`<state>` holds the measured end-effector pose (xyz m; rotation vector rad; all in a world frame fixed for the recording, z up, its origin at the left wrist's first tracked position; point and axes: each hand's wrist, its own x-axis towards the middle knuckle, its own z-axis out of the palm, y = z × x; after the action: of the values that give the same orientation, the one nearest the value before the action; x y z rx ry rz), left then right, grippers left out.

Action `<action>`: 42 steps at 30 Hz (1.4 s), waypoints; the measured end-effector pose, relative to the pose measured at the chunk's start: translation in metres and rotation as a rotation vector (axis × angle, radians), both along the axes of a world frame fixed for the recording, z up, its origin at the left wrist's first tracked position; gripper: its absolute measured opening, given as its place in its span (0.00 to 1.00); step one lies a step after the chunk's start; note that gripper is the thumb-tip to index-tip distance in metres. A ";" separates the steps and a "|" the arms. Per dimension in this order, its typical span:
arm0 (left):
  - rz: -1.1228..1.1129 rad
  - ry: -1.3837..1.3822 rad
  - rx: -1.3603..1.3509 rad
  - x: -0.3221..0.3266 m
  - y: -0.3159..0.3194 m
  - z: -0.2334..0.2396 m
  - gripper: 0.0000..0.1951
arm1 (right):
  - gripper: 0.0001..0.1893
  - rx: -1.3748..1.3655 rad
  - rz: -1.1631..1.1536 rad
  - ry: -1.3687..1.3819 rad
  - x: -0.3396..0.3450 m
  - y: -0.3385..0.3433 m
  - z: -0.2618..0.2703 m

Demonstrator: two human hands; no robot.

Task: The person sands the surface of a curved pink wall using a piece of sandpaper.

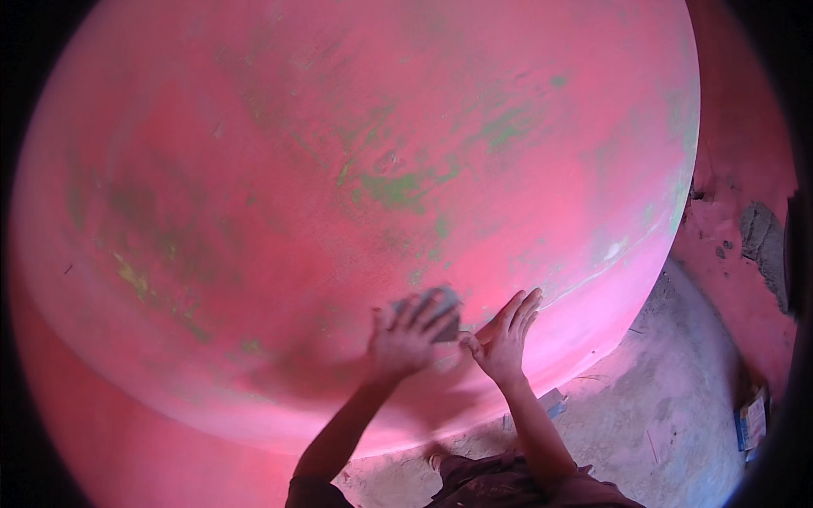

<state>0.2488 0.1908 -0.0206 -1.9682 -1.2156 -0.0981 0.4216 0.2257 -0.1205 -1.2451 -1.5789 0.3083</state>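
A large rounded surface (305,254), coated pink with green patches showing through, fills most of the view. My left hand (406,343) lies against its lower middle, fingers spread over a grey abrasive sheet (450,333), probably sandpaper. Motion blurs both hand and sheet, and the palm hides part of the sheet. Just to the right, my right hand (507,336) touches the same surface near a pale seam line, thumb apart from the fingers and nothing held. The two hands are close together but apart.
Dusty grey floor (660,394) runs below and to the right of the rounded surface. A small flat piece (554,404) lies by its lower edge. A box with printing (752,425) stands at the far right, below a pink wall (730,267) with a bare grey patch (762,247).
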 end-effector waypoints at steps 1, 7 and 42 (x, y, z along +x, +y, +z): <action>0.135 0.046 0.062 0.000 0.000 0.027 0.25 | 0.64 0.001 -0.009 -0.002 0.003 0.001 0.001; 0.146 -0.297 0.614 0.003 0.016 0.175 0.23 | 0.66 0.003 -0.045 -0.010 0.006 0.003 0.001; 0.210 -0.239 0.697 0.002 0.021 0.192 0.25 | 0.66 -0.146 -0.115 -0.081 0.015 -0.014 0.037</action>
<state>0.2506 0.2122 0.1713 -1.2407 -1.3048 -0.5815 0.4364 0.2112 -0.0834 -1.4713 -1.5680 0.3075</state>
